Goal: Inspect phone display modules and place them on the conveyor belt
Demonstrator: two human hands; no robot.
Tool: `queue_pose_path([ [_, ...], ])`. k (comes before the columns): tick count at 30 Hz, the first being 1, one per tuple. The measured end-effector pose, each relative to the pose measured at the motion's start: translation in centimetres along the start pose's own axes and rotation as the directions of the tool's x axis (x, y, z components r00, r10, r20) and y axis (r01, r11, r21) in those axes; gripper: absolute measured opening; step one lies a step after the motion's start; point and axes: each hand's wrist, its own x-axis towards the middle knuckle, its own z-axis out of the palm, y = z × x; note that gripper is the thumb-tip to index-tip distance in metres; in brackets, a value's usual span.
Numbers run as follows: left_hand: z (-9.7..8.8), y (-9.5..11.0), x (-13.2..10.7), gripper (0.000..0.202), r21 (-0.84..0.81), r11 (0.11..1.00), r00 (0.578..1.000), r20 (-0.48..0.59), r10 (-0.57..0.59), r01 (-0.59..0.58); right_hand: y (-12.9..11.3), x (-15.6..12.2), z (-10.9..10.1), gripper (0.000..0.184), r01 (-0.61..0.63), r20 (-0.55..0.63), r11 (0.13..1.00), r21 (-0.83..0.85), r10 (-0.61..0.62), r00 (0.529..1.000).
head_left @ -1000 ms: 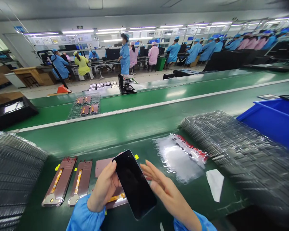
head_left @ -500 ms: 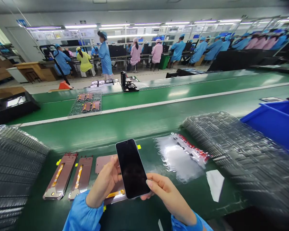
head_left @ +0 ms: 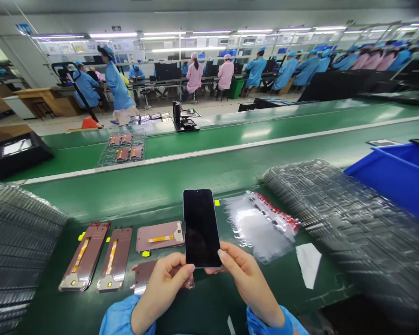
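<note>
Before me, a black phone screen [head_left: 201,228] with a pale rim is held nearly upright, its glass side facing me. A yellow tab sticks out near its upper right edge. My left hand [head_left: 167,284] is closed on the lower left corner, thumb in front. At the lower right edge, my right hand [head_left: 246,277] pinches the same screen between thumb and fingers. Beneath my left hand lies a pinkish-brown phone screen [head_left: 145,274], partly hidden. Another screen, back up with an orange flex cable [head_left: 160,239], lies just left of the held one.
Two upright rows of screens [head_left: 117,251] lie further left, near stacked clear trays [head_left: 24,251]. To the right are clear films with red tabs [head_left: 261,228], a white scrap [head_left: 308,265], more trays [head_left: 335,204] and a blue bin [head_left: 398,172]. A green conveyor [head_left: 230,137] runs behind.
The phone screen has turned more upright and moved slightly right and up. My left hand has shifted from its left side down to the lower left corner. A person in blue walked left.
</note>
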Motion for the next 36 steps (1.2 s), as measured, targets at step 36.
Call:
queue_pose_path([
  [36, -1.0, 0.6, -0.2, 0.039, -0.24, 0.96, 0.986, 0.122, -0.116, 0.143, 0.1, -0.7, -0.6, 0.043, 0.047, 0.203, 0.995, 0.083, -0.063, 0.977],
])
